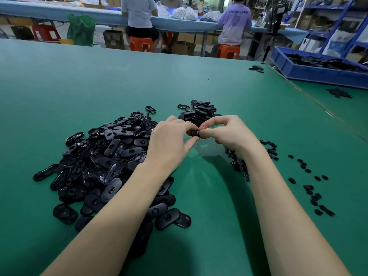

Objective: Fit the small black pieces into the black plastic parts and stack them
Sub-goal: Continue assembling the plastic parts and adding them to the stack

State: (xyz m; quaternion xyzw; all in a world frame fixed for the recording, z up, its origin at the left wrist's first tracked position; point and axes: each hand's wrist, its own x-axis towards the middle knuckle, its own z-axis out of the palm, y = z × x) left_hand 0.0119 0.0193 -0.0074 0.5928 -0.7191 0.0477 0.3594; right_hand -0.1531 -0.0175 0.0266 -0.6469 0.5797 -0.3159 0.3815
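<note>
Both hands, left and right, pinch one black part above the desk, just right of the pile. It looks light, stiff and smooth; edges give the surest hold.

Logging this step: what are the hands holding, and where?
Both hands, left and right, pinch one black oval plastic part at opposite ends with fingertips.
</note>
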